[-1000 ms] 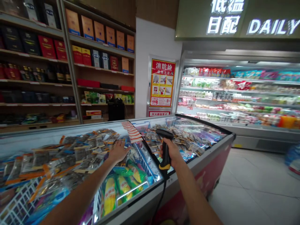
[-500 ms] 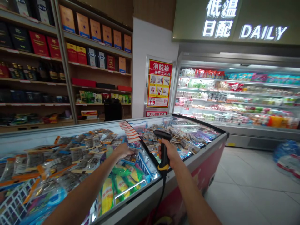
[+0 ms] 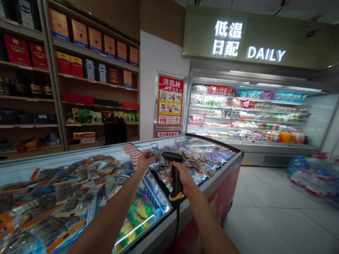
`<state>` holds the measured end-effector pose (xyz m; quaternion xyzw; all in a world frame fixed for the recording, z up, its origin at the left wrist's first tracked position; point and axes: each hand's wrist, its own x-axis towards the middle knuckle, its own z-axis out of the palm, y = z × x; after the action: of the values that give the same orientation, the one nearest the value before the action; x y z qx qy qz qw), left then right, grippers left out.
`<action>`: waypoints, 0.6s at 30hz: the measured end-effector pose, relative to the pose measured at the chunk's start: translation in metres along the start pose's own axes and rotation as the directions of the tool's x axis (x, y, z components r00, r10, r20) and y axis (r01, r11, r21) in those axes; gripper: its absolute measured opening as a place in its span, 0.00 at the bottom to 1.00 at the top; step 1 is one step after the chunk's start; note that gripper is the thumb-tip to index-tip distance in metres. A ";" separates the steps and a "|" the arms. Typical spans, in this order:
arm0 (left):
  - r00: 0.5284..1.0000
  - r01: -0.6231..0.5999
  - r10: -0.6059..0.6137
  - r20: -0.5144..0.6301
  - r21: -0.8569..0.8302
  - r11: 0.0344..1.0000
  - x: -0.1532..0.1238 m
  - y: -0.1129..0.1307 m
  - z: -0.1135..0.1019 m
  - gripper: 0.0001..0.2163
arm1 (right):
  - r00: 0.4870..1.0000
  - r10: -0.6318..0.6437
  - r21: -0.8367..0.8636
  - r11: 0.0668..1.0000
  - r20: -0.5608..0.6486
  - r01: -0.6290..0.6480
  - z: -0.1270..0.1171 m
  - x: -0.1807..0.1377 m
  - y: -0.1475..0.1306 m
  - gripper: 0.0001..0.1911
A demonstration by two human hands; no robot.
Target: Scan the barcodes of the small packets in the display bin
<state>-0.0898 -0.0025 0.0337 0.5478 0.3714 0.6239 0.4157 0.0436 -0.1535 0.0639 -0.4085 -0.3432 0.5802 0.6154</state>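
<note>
My right hand is wrapped round the handle of a black and yellow barcode scanner, whose head points left above the chest freezer. From its base a black cable hangs down the freezer's front. My left hand is closed on a small clear packet, just left of the scanner's head and above the glass. Its fingertips are partly hidden and the packet is small in view. Beneath my left arm lie many flat clear packets with orange and blue edges, and green and yellow bags.
Shelves of boxes stand behind the freezer on the left. A lit open fridge runs along the back right. Wrapped water bottles sit on the tiled floor. A red poster hangs on the wall.
My left hand has risen from over the green and yellow bags, moving with the packet towards the scanner's head. The view has turned right, and the scanner stays in my right hand.
</note>
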 end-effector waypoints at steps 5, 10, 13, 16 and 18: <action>0.999 -0.015 0.015 0.040 0.002 1.000 0.000 -0.005 0.011 0.14 | 1.000 0.003 0.026 1.000 0.002 -0.003 -0.002 -0.002 -0.005 0.13; 0.999 0.026 -0.024 -0.035 0.048 0.999 0.002 -0.010 0.015 0.13 | 1.000 0.010 0.040 0.999 -0.025 -0.009 -0.006 -0.001 -0.008 0.12; 0.998 0.057 -0.057 -0.009 0.045 0.997 0.004 -0.012 0.019 0.14 | 0.999 0.038 0.055 0.998 -0.038 -0.036 -0.009 0.001 -0.010 0.12; 0.997 0.074 -0.074 0.016 0.037 0.997 0.007 -0.013 0.026 0.14 | 0.998 0.037 0.073 0.997 -0.044 -0.034 -0.010 0.002 -0.012 0.12; 0.996 0.085 -0.086 0.010 0.063 0.994 0.008 -0.014 0.031 0.14 | 0.998 0.025 0.071 0.997 -0.056 -0.021 -0.012 0.003 -0.013 0.11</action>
<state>-0.0583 0.0108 0.0277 0.5482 0.4111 0.5899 0.4272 0.0606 -0.1519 0.0706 -0.4069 -0.3004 0.5871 0.6321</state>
